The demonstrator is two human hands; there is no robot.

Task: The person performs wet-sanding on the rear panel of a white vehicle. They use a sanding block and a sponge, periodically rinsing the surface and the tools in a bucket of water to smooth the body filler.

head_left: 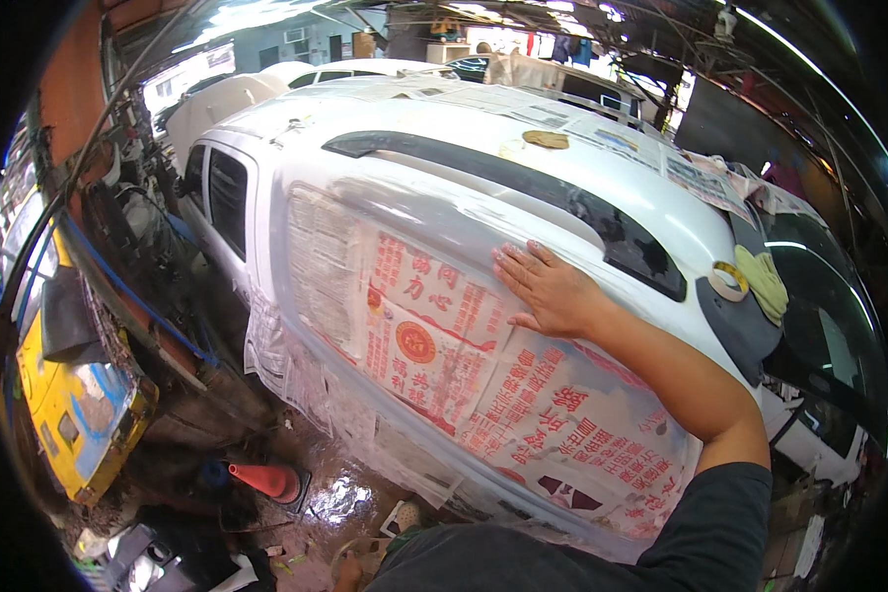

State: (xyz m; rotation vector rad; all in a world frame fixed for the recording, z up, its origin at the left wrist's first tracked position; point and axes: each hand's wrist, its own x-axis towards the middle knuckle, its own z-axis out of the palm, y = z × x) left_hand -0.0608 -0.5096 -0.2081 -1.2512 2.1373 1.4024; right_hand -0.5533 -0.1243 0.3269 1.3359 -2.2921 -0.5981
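Note:
My right hand [545,289] lies flat, fingers stretched out, on the car's side just above the masked side window. Under it the white car body [434,202] has greyish, sanded-looking patches along the upper window edge. Red-and-white printed paper [434,340] and plain newsprint [323,261] cover the window glass. Above my hand a black roof rail [523,192] runs along the roof. Nothing shows between my fingers. My left hand is out of view.
On the car's rear corner sit a roll of masking tape [728,280] and a yellowish glove [763,284]. A brown pad [546,139] and newspaper [701,180] lie on the roof. An orange cone [266,481] stands on the wet floor. At left is a yellow panel [79,414].

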